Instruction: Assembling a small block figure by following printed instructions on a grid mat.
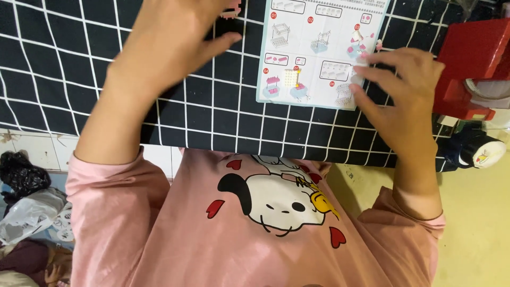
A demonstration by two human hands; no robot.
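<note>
Pink long-sleeved top (159,239), sleeves pushed up, cartoon dog print with red hearts, bare hands (175,37)

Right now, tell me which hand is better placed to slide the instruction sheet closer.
Right, probably. The right hand rests its fingertips on the instruction sheet at its right edge; the left hand is over the checked cloth, beside the sheet.

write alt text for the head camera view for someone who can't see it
A person in a pink sleeve presses their right hand on an illustrated instruction sheet lying on a black grid-patterned cloth. Their left hand hovers near small pink pieces at the top edge.
</note>
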